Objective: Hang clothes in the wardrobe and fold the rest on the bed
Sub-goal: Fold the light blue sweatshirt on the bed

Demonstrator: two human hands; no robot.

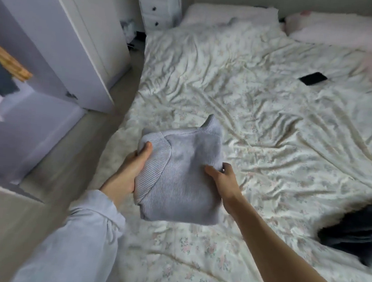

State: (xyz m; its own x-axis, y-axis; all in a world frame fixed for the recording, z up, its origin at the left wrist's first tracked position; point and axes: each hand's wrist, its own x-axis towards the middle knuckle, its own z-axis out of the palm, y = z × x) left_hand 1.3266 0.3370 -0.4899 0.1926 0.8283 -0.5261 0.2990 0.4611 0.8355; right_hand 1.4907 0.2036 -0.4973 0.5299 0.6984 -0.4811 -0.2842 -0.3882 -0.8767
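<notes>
Grey ribbed knit, folded into a thick square bundle, the sweater (180,175) sits between both hands above the near left part of the bed (264,117); whether its underside touches the cover cannot be told. The left hand (130,169) grips the bundle's left edge, thumb on top near the ribbed cuff and the other fingers hidden beneath. The right hand (221,178) holds the right edge, thumb laid on the upper face and fingers curled round the side. So each grip is closed on the folded sweater. The left arm wears a pale grey sleeve (83,240) pushed up from the wrist; the right forearm is bare.

The bed carries a crumpled cream cover with a faint floral print. A dark garment (360,232) lies bunched at its right edge, well apart from the sweater. A black phone (312,78) lies flat farther up the cover, near two pale pink pillows (341,33) at the head.

To the left stands the white wardrobe (52,40), its door (82,24) swung open toward the bed, with blurred clothes visible inside. A small white drawer unit (160,3) stands beyond it, beside the head of the bed.
</notes>
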